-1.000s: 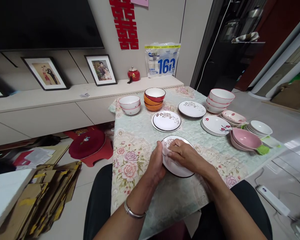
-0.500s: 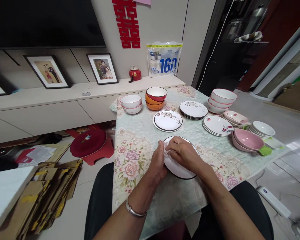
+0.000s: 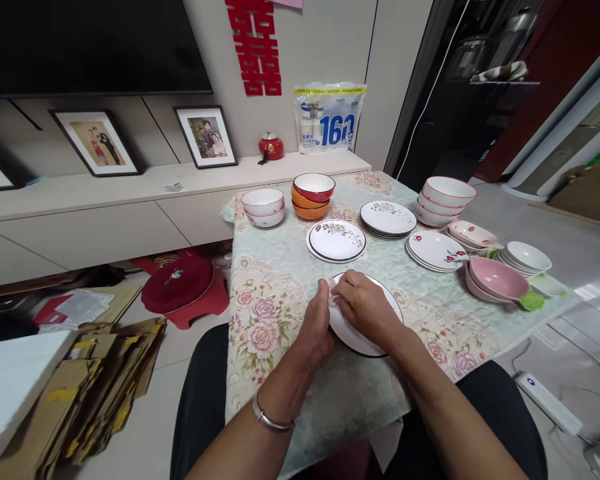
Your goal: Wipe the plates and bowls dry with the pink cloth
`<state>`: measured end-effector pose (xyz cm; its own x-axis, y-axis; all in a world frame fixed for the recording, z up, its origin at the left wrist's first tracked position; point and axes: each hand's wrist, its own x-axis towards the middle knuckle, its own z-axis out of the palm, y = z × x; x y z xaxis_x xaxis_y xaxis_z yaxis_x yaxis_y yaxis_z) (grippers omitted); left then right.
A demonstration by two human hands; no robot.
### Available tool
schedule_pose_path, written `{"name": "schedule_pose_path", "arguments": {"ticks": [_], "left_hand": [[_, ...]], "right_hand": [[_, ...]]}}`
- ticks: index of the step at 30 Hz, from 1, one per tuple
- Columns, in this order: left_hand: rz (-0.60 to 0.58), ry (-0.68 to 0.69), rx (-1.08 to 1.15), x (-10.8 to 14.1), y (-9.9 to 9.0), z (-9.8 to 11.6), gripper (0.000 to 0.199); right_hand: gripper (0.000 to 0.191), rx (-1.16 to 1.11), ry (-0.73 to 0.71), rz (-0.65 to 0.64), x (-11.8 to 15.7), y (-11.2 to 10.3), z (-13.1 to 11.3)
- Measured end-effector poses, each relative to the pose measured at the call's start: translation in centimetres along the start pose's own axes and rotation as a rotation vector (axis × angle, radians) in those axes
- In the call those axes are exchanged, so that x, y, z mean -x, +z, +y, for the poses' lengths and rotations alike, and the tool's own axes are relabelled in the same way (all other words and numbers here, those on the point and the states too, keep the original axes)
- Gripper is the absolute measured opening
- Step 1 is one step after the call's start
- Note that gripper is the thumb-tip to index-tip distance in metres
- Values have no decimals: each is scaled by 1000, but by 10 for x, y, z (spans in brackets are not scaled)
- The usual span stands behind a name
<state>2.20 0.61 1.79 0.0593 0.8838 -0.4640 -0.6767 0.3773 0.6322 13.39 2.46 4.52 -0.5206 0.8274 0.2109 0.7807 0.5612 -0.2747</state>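
A white plate with a dark rim is at the near part of the table, in front of me. My left hand grips its left edge, thumb pointing up and the other fingers mostly hidden beneath. Over the plate, my right hand is closed on a crumpled white cloth or tissue, pressed at the plate's upper left beside my left thumb. Just beyond lie stacked plates with a brown flower pattern.
Further back stand white bowls, red and orange bowls and more patterned plates. On the right are red-flowered plates, pink bowls, small white bowls and tall bowls. A red stool stands left.
My right hand has shifted very slightly at the plate's upper left, still with the white cloth or tissue. My left hand keeps its hold on the plate's edge.
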Motion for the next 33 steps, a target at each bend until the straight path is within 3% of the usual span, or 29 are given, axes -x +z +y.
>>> {"name": "schedule_pose_path", "arguments": {"ticks": [2,4,8,10,14,21,23,28,33], "left_hand": [[8,-23,-10,-1,-1,0,49],[19,-59,-18,-1,0,1,51],[19,-75,-20,4,6,3,50],[8,-64,-19,6,7,3,49],[22,-22,5,3,4,2,43],[66,-9,-46,-3,-1,0,51],[51,-17,-34,-1,1,0,48],[39,-44,19,3,5,2,41],[74,0,39,2,7,1,42]], "right_hand": [[14,-143,-43,-141,5,-13,6],[14,-165,33,-223,10,-24,17],[18,131,346,-89,9,-19,29],[20,251,369,9,4,-7,22],[18,186,144,66,-1,7,1],[18,-304,-116,-190,11,-12,9],[18,-295,-61,-144,9,-11,13],[21,-29,255,17,1,-6,22],[22,291,465,-89,9,-16,30]]}}
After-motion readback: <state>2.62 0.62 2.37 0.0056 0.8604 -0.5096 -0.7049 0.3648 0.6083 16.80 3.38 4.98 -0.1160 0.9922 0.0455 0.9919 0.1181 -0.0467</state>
